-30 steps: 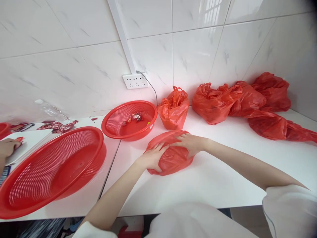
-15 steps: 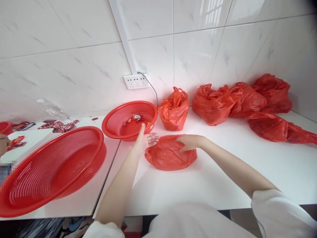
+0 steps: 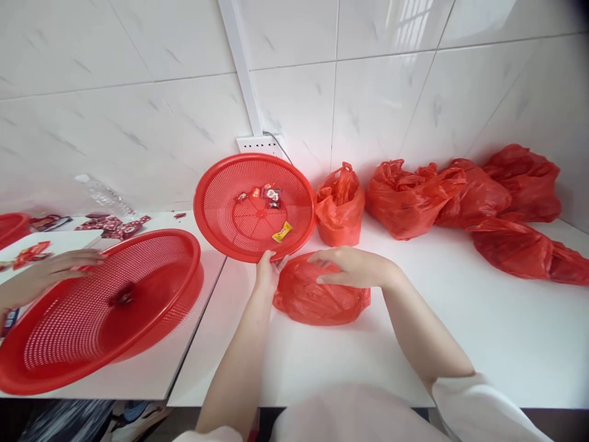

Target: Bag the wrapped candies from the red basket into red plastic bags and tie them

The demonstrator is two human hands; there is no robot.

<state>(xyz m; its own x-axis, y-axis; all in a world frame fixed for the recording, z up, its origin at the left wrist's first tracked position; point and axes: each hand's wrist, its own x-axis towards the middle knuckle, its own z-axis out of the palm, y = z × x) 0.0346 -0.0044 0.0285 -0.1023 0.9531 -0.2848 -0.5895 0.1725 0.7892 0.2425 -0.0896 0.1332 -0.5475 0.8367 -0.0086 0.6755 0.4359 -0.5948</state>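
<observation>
My left hand [image 3: 270, 273] grips the near rim of a round red plastic basket [image 3: 214, 236], thumb over the edge and fingers mostly hidden beneath. The basket tilts up with its inside facing me. Several wrapped candies lie in it, among them a yellow candy [image 3: 282, 231] low on the right side and a dark red one [image 3: 272, 194] further up. A red plastic bag [image 3: 322, 301] sits on the table just in front of me, right below the basket. Over its top is my right hand [image 3: 350, 265], open with fingers loosely spread, close to the film; contact is unclear.
A larger red basket [image 3: 184, 294] stands on the left, another person's hand [image 3: 59, 270] above it and a dark wrapped candy [image 3: 124, 294] inside. Filled red bags [image 3: 340, 209] line the tiled wall to the right. A clear bottle [image 3: 105, 196] lies back left.
My left hand has taken hold of the small basket's rim, and the basket has tilted up. The other person's hand has moved over the large basket, where a candy now shows.
</observation>
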